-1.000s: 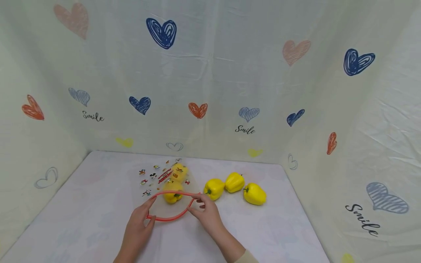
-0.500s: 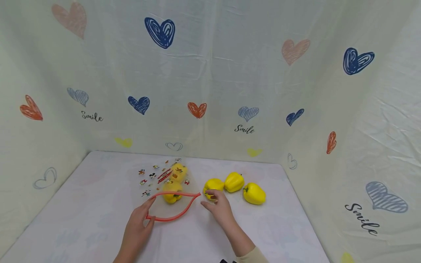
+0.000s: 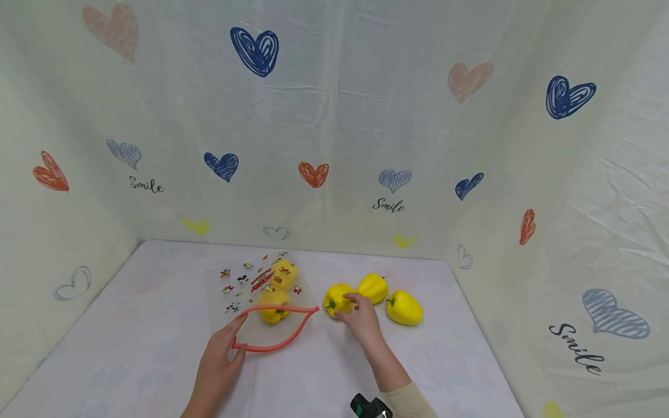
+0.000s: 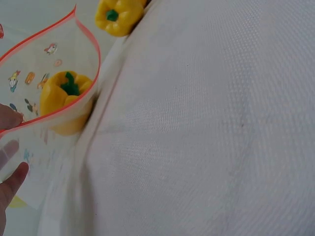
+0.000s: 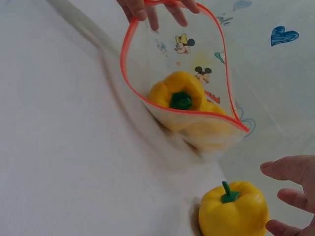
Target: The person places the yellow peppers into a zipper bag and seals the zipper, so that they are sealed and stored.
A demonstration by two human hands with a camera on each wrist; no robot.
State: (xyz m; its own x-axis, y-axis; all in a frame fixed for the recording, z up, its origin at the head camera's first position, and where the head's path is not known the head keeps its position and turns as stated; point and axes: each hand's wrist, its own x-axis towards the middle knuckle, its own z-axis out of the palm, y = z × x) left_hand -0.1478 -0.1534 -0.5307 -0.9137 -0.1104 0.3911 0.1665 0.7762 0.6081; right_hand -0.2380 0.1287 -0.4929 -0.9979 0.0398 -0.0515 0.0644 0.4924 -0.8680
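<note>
My left hand (image 3: 222,353) holds the rim of a clear zip bag (image 3: 272,348) with a red edge and cartoon prints, its mouth gaping. Two yellow bell peppers lie inside; the nearer bell pepper (image 5: 178,93) shows its green stem through the opening. Right of the bag stands another yellow bell pepper (image 3: 335,297), stem facing the bag. My right hand (image 3: 364,319) is at that pepper's right side, fingers spread and gently bent. In the right wrist view, the fingertips (image 5: 275,169) come close beside this bell pepper (image 5: 234,211).
Farther right on the white-covered table (image 3: 434,360) sit two more yellow bell peppers, one behind (image 3: 373,289) and one at the far right (image 3: 405,308). A pale curtain (image 3: 334,116) with printed hearts encloses the table's back and sides. A dark device (image 3: 370,406) sits by the right sleeve.
My right hand has let go of the bag's rim and moved right to the nearest loose pepper. The left hand stays at the bag, whose right corner has drawn to a point.
</note>
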